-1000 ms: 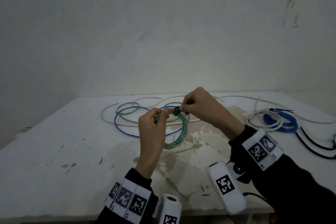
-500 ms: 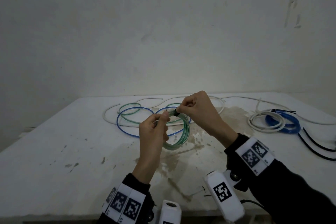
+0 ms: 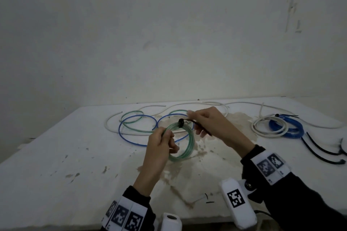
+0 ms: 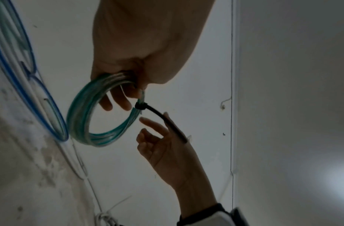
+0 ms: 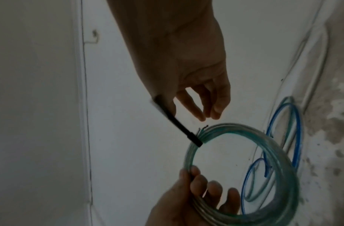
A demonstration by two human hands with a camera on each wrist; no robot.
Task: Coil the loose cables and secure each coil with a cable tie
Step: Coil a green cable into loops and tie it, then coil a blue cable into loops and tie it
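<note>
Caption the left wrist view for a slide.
Left hand grips the green coil; right hand holds the black cable tie cinched round it.

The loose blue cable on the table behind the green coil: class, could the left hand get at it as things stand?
Probably not at once. The left hand grips the green coil, so it is occupied. The blue cable lies open on the table with nothing over it, so setting the coil down would likely free the way.

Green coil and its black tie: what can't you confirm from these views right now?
- Black cable tie: whether its head is locked; too small in the head view, blurred in both wrist views.
- Right hand: its grip on the tie's tail; its own fingers hide it.
- Green coil: the part that the left hand grips is covered.
- Black cables: cut off by the head view's right edge.
</note>
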